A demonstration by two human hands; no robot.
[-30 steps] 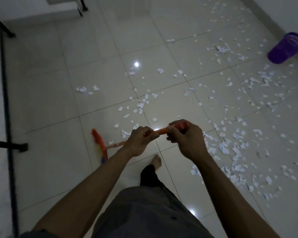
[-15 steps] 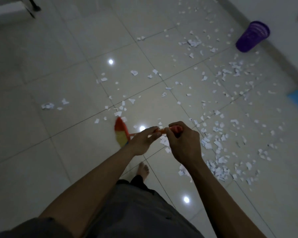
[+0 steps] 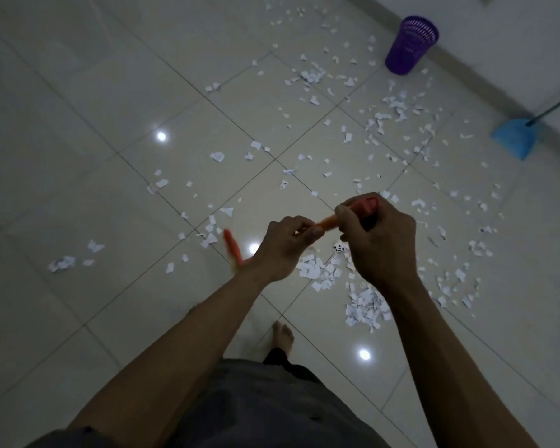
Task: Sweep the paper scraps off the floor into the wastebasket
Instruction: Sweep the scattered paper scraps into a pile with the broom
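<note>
Broom: A slim orange broom [image 3: 327, 223] slants from its red top end, at the right hand, down to a blurred orange head [image 3: 232, 250] low over the tiled floor [image 3: 78, 156], just left of the left wrist.
Left hand: The left hand [image 3: 288, 242] takes the lower grip, fingers and thumb curled tight round the handle.
Right hand: The right hand [image 3: 377, 240] wraps the top end; a short stretch of handle shows between the 2 fists.
Paper scraps: White paper scraps [image 3: 364, 305] litter the tiles, heaped thickest below and right of the hands, none touching either hand.
Wastebasket: A purple mesh wastebasket [image 3: 411, 46] stands by the far wall, well apart from the heap.
Handling: The scraps look feather-light and flimsy, likely to flutter or skid on glossy tile, so short, low strokes seem wise. The broom looks light and stiff; a lower left-hand hold would probably steady it.
Also seen: A blue dustpan [image 3: 514, 139] lies near the wall.
</note>
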